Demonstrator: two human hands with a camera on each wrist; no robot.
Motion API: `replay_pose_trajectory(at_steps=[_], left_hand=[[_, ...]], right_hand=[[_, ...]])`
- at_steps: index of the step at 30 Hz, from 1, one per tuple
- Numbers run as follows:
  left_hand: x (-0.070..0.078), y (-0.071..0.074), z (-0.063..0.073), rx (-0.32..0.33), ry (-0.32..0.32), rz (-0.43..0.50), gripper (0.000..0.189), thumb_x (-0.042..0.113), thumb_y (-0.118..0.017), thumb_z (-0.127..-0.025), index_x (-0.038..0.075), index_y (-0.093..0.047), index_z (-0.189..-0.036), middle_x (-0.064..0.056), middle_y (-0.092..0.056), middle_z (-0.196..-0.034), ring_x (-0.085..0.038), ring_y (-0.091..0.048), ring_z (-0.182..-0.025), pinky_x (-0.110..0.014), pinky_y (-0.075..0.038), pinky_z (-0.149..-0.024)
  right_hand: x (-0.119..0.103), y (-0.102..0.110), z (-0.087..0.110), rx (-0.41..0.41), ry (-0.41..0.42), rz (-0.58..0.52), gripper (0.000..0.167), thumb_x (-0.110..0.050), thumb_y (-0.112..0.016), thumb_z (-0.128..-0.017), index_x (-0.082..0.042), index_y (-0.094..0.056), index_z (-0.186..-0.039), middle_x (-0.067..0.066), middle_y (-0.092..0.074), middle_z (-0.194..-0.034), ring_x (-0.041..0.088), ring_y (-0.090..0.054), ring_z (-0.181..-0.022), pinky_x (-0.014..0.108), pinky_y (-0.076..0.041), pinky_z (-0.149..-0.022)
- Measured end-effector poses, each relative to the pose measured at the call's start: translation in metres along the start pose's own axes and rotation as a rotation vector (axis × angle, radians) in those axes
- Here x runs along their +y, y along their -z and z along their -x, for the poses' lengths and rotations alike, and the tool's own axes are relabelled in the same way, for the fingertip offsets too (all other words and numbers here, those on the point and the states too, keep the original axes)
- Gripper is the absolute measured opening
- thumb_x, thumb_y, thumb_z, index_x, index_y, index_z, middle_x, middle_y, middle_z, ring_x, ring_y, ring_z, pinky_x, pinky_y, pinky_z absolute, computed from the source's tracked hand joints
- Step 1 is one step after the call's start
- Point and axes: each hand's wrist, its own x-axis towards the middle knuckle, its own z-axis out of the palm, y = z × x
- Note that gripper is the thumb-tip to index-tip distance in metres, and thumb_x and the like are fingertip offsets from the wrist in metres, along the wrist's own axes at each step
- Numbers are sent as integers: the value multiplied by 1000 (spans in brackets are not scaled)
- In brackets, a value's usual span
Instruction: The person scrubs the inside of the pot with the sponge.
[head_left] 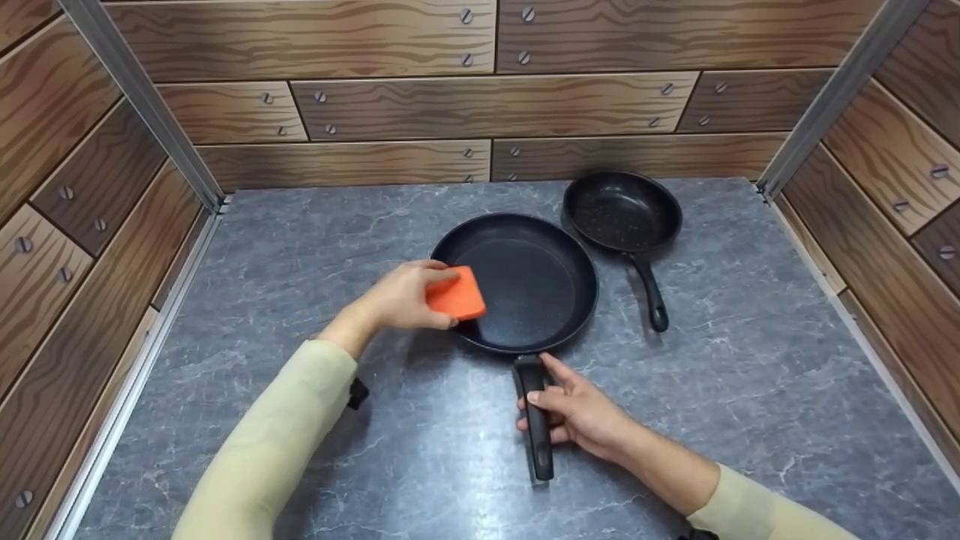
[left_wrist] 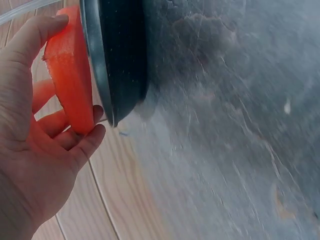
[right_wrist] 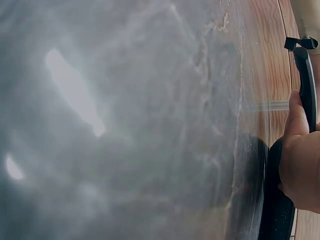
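My left hand (head_left: 409, 296) grips an orange sponge (head_left: 457, 294) between thumb and fingers at the left rim of a large black frying pan (head_left: 529, 281). In the left wrist view the sponge (left_wrist: 70, 75) stands on edge right beside the outer side of the pan (left_wrist: 117, 60). The black handle (head_left: 535, 427) of that pan points toward me. Around it, from the right, my right hand (head_left: 585, 412) holds on with the thumb on top and fingers beneath. The right wrist view shows the right hand (right_wrist: 302, 170) at its edge, on the handle (right_wrist: 306, 85).
A smaller black frying pan (head_left: 622, 214) stands at the back right, its handle angled toward me. The grey marbled tabletop (head_left: 300, 247) is bounded by wood-patterned walls (head_left: 390, 109) at the back and both sides, with metal posts at the corners.
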Motion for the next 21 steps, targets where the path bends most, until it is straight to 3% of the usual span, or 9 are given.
replay_pose_trajectory(at_steps=[7,21], left_hand=[[5,-9,-12,-45,-15,-20,76,41,-89,-80,12,-66,-146,-15,-55,-146,-34,-58,-126,-43,-48,-107],[12,-16,-27,-151,-78,-38,62,43,-90,-82,7,-76,-131,-15,-70,-133,-31,-63,-126,-42,-49,-108]], right_hand=[[0,-1,0,-3,1,8,100,-9,-64,-104,-15,11,-170,22,-67,-123,28,-77,-96,41,-64,-78],[0,-2,1,-4,1,-2,101,-11,-65,-104,-15,11,-170,23,-67,-122,28,-77,-96,43,-64,-79]])
